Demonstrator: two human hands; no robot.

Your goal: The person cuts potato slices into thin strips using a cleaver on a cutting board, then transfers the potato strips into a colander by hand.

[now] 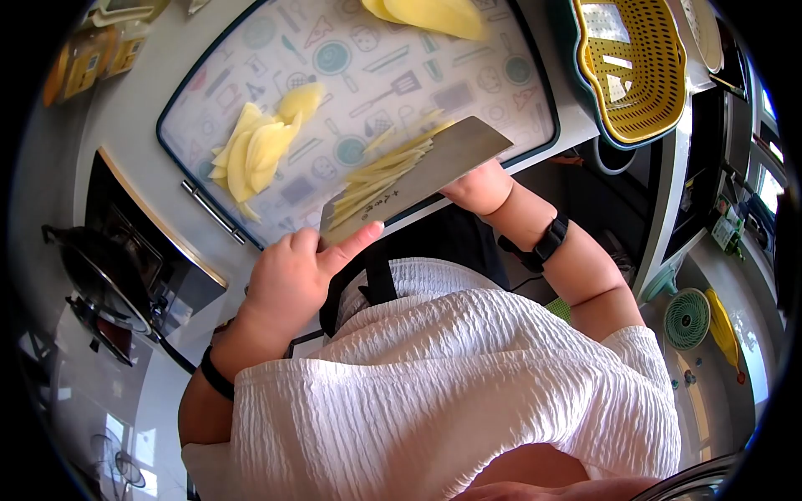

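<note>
A wide knife blade [451,159] lies slanted over the near edge of the cutting board [376,83], with pale yellow strips [384,179] along its far side and partly on it. At its left end my left hand [288,271] is closed on the knife, the thumb laid along the blade; no handle shows. My right hand [480,188] is at the blade's lower right edge, its fingers hidden behind the metal. Thin yellow slices [259,150] are piled on the board's left part. Larger yellow pieces [434,15] lie at its far edge.
A yellow perforated basket [677,75] in a dark green one stands right of the board. To the left are a stove [142,242] and a black pan [92,267]. Containers [100,58] stand at the upper left. A green round strainer [687,319] is at the far right.
</note>
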